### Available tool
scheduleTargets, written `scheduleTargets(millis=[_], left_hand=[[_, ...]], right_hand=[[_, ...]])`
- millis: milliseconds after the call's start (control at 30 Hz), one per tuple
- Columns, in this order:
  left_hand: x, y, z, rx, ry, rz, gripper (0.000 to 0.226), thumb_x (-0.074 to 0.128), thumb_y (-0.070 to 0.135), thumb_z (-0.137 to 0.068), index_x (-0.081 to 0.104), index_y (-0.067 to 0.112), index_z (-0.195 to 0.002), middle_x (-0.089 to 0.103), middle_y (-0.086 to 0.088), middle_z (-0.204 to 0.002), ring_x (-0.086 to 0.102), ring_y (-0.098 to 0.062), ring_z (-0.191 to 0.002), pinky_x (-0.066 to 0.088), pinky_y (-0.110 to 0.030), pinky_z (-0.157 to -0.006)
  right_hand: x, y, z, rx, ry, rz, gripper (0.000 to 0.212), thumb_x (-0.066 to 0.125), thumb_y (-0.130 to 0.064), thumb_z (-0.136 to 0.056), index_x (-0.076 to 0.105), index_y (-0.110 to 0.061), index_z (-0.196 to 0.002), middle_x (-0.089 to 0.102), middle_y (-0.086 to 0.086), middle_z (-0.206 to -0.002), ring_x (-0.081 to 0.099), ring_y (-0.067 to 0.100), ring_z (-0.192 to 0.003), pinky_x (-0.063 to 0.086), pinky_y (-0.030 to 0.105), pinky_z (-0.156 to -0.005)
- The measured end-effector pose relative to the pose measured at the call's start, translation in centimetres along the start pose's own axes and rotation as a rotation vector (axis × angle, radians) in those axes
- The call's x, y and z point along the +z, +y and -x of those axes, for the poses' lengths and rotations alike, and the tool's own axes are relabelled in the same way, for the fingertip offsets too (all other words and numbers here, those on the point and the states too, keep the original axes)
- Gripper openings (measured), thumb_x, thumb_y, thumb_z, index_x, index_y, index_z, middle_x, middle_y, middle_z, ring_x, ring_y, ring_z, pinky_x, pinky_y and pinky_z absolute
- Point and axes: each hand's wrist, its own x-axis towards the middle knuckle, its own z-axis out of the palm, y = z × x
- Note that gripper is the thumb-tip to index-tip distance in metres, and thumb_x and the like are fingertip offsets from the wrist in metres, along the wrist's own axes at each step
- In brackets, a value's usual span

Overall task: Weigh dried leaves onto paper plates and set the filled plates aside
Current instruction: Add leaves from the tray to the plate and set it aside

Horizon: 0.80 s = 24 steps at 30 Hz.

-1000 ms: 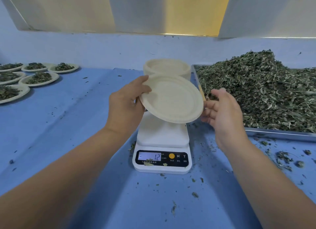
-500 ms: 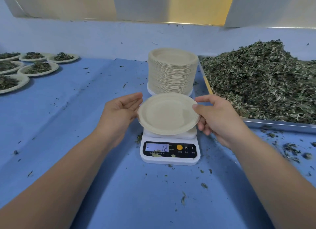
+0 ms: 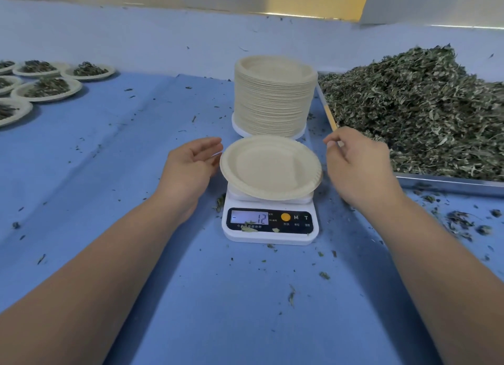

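Note:
An empty paper plate (image 3: 270, 167) lies on the white digital scale (image 3: 270, 225), whose display reads -12. My left hand (image 3: 191, 165) hovers just left of the plate's rim, fingers relaxed and holding nothing. My right hand (image 3: 354, 163) is lifted off to the plate's right, blurred, its fingers loosely bent and empty. A large heap of dried leaves (image 3: 420, 111) fills a metal tray (image 3: 447, 186) on the right. Behind the scale stands a tall stack of paper plates (image 3: 274, 97).
Several filled plates (image 3: 46, 88) sit at the far left on the blue tablecloth (image 3: 109, 173). Loose leaf crumbs are scattered around the scale and in front of the tray. A blue wall rises behind the table.
The plate came down from the air onto the scale. Both hands let go of its rim and drew slightly outward; the right hand lifted toward the leaf tray.

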Motion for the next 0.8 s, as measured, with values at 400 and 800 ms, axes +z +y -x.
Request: scheduleTargets(millis=[400, 800], left_hand=[[0.8, 0.2, 0.5, 0.076, 0.031, -0.015, 0.028, 0.046, 0.015, -0.105, 0.071, 0.026, -0.103, 0.073, 0.006, -0.102, 0.072, -0.019, -0.106, 0.057, -0.026, -0.09], [0.7, 0.4, 0.7, 0.098, 0.024, -0.076, 0.028, 0.043, 0.019, -0.105, 0.071, 0.026, -0.106, 0.067, -0.002, -0.122, 0.067, -0.016, -0.115, 0.055, -0.02, -0.081]], right_hand=[[-1.1, 3.8, -0.8, 0.184, -0.173, 0.618, 0.057, 0.028, -0.06, -0.101, 0.058, -0.013, -0.114, 0.064, 0.011, -0.098, 0.059, 0.034, -0.086, 0.045, 0.046, -0.079], [-0.9, 4.4, -1.4, 0.115, -0.101, 0.605, 0.07, 0.024, -0.074, -0.094, 0.056, -0.022, -0.128, 0.065, 0.014, -0.11, 0.052, 0.041, -0.115, 0.041, 0.052, -0.088]])
